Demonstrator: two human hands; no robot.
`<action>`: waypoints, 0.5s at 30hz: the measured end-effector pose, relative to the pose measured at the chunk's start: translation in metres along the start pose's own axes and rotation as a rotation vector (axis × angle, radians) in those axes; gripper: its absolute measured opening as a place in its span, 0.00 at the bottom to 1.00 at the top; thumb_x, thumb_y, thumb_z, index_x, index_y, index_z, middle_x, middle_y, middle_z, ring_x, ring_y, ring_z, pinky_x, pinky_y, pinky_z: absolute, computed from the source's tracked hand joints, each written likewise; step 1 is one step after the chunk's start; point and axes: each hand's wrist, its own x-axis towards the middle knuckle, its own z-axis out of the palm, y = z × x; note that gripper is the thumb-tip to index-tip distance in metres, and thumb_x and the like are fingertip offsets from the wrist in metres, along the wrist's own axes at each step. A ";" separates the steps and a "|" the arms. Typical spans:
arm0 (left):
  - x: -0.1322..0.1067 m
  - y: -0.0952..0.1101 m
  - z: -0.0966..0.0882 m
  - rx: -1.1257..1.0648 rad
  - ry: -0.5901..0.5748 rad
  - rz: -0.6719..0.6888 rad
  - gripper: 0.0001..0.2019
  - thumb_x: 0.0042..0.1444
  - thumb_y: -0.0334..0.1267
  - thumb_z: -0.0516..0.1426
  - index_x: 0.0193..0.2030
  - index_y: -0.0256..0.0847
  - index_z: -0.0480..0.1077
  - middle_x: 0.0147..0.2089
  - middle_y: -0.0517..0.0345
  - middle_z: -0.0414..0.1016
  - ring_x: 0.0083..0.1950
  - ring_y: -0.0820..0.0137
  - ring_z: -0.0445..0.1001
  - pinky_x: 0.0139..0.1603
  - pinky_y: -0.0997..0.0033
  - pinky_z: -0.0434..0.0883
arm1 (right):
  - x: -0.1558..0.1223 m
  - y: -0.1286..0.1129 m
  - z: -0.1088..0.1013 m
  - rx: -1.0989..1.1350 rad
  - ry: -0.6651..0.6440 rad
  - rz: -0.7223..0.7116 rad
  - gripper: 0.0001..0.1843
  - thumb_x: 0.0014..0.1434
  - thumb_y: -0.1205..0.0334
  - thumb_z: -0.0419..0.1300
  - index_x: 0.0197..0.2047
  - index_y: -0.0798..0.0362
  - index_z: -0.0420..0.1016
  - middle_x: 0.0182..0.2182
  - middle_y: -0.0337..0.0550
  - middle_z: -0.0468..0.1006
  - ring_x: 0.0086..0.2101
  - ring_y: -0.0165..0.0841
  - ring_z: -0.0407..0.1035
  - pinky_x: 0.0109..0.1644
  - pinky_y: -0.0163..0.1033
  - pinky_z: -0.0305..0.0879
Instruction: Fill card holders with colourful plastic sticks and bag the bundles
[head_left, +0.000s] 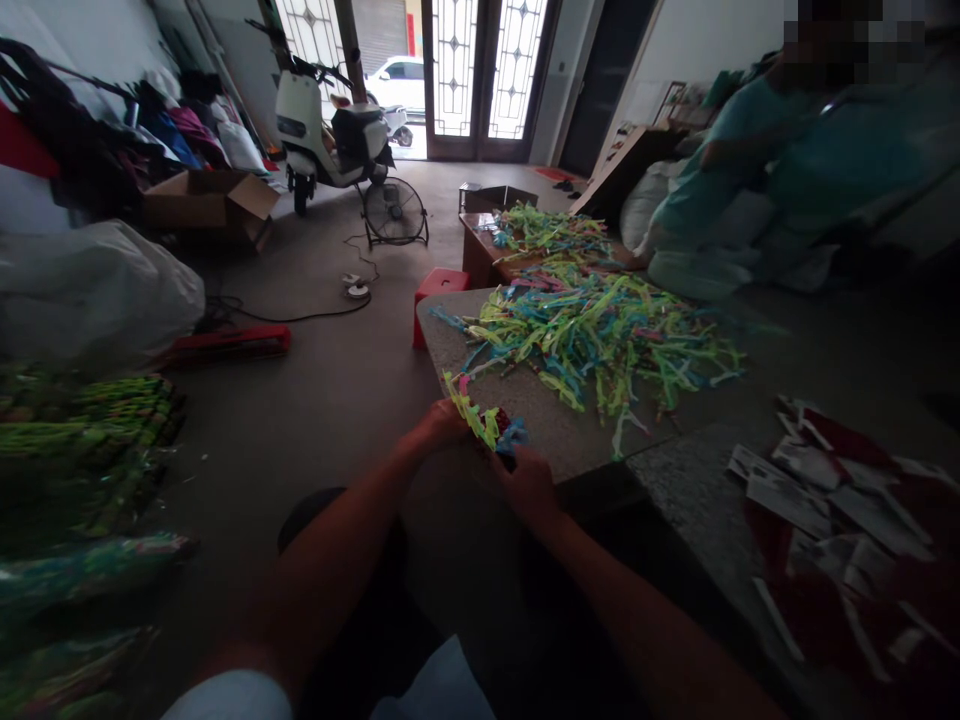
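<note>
My left hand (439, 425) and my right hand (529, 485) meet at the near edge of a grey stone table (540, 425). Both are closed on a small bundle of coloured strips (484, 422), yellow-green, blue and a bit of red. The left hand grips its left end, the right hand holds it from below on the right. A large loose pile of yellow, green, blue and pink strips (600, 335) covers the table just beyond my hands. A second heap of strips (551, 232) lies farther back on a lower brown table.
A person in a teal top (750, 170) sits at the far right by white sacks. Red and white cards (847, 510) lie on a surface at right. Bundles of green strips (90, 420), a red stool (439, 290), a floor fan (394, 212) and a white scooter (330, 130) stand at left and behind.
</note>
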 end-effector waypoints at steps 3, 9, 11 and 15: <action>-0.001 0.001 0.000 -0.005 0.003 0.004 0.13 0.63 0.43 0.55 0.44 0.40 0.79 0.44 0.51 0.82 0.46 0.64 0.78 0.48 0.69 0.73 | 0.000 -0.001 0.002 -0.020 0.001 -0.006 0.11 0.66 0.55 0.59 0.34 0.52 0.74 0.32 0.47 0.80 0.35 0.37 0.75 0.40 0.37 0.63; -0.002 0.002 0.001 -0.033 0.013 0.019 0.13 0.63 0.43 0.55 0.42 0.39 0.79 0.44 0.50 0.81 0.44 0.63 0.79 0.47 0.68 0.73 | -0.002 -0.001 0.003 -0.095 0.008 -0.033 0.16 0.69 0.52 0.57 0.30 0.50 0.68 0.28 0.43 0.76 0.31 0.35 0.72 0.36 0.36 0.57; -0.002 0.000 0.002 -0.045 0.021 0.014 0.13 0.63 0.44 0.55 0.42 0.39 0.78 0.43 0.50 0.81 0.43 0.63 0.78 0.46 0.67 0.73 | -0.002 -0.001 0.003 -0.118 0.004 -0.031 0.17 0.69 0.52 0.57 0.30 0.50 0.67 0.28 0.43 0.76 0.30 0.34 0.71 0.35 0.36 0.55; -0.001 -0.005 0.006 -0.089 0.048 0.029 0.11 0.62 0.42 0.56 0.39 0.39 0.77 0.39 0.51 0.80 0.42 0.65 0.78 0.46 0.69 0.73 | -0.001 -0.003 0.002 -0.140 -0.023 -0.031 0.15 0.68 0.54 0.59 0.30 0.50 0.68 0.28 0.42 0.76 0.30 0.34 0.71 0.34 0.36 0.53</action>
